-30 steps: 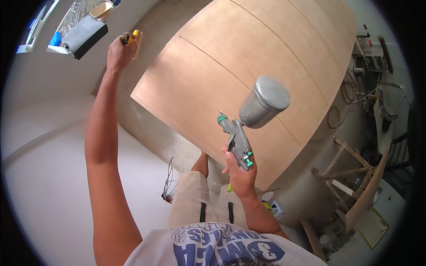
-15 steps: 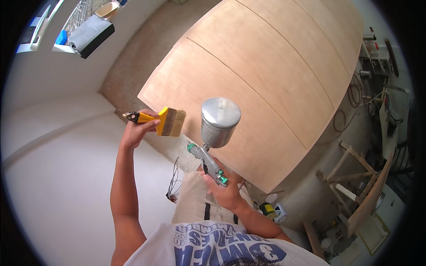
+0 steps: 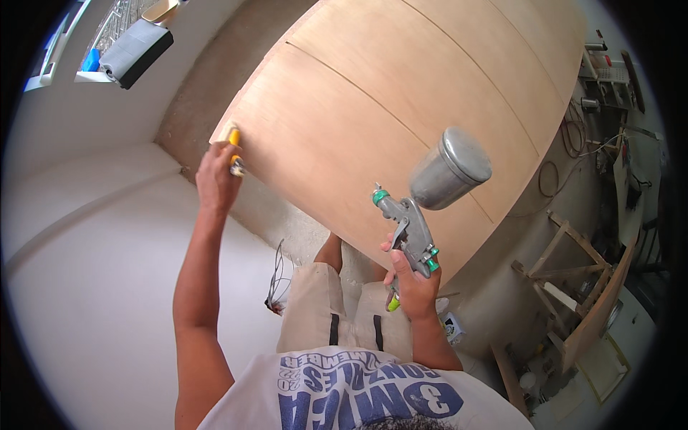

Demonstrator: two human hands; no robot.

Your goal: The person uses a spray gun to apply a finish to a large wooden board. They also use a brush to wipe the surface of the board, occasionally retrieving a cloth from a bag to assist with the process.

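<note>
My left hand (image 3: 217, 177) is closed round the yellow handle of a paintbrush (image 3: 234, 136). The brush is seen nearly edge-on at the near left corner of a large wooden panel (image 3: 344, 136); whether its bristles touch the wood I cannot tell. In my right hand (image 3: 414, 283) is a metal spray gun (image 3: 406, 229) with green fittings, its nozzle facing left. On top of the gun a silver paint cup (image 3: 451, 168) leans to the right, above the panel. Grooves run across the panel's pale surface.
A white wall (image 3: 93, 287) rises on the left, with a grey case (image 3: 136, 54) on the window ledge. Loose wires (image 3: 277, 283) stick out near my knees. To the right stand a wooden frame (image 3: 566, 265) and a hose (image 3: 548, 179) on the floor.
My left hand has swung the brush forward and left to the panel's corner, turning it edge-on. My right hand has moved the spray gun rightward, and its cup now tilts.
</note>
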